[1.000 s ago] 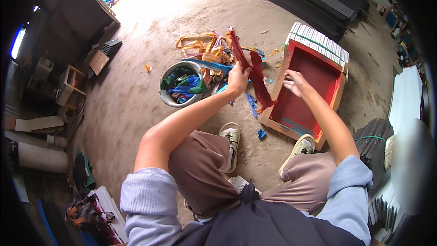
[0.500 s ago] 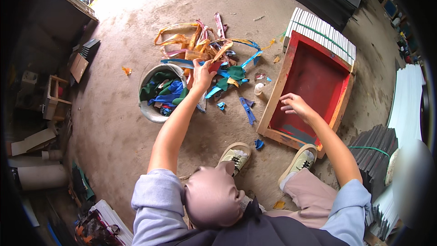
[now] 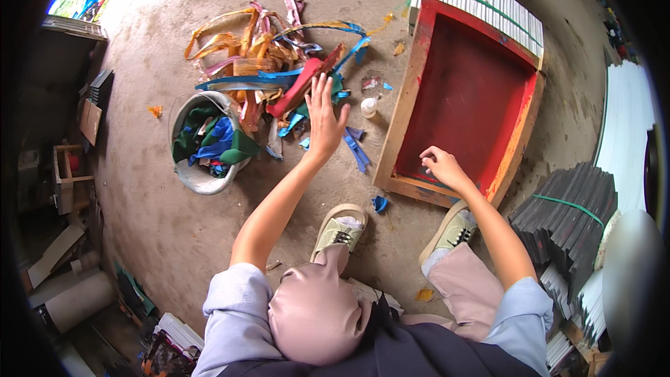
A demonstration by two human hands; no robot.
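Observation:
My left hand (image 3: 324,120) is open over the right side of a heap of cut strips, its fingers stretched and thumb apart. Just beyond its fingertips, a red strip (image 3: 299,89) lies slanting across the heap. Orange strips (image 3: 246,63) and a long blue strip (image 3: 244,82) lie tangled around it. To the left stands a pale bucket (image 3: 204,183) holding green and blue scraps (image 3: 218,138). My right hand (image 3: 447,169) hangs over the lower part of a wooden-edged frame with a red panel (image 3: 471,91). Its fingers are loosely bent, with nothing visible in them.
A small bottle with a pale cap (image 3: 369,107) stands between heap and frame. Blue scraps (image 3: 358,150) lie near it on the concrete floor. Beyond the frame is a strapped white stack (image 3: 481,3); at right, a strapped dark stack (image 3: 569,213). My shoes (image 3: 340,229) are close below.
My left hand has moved away from the bucket, and its fingers have straightened. More of the red strip now shows across the heap. My right hand's fingers are more bent. The view has shifted.

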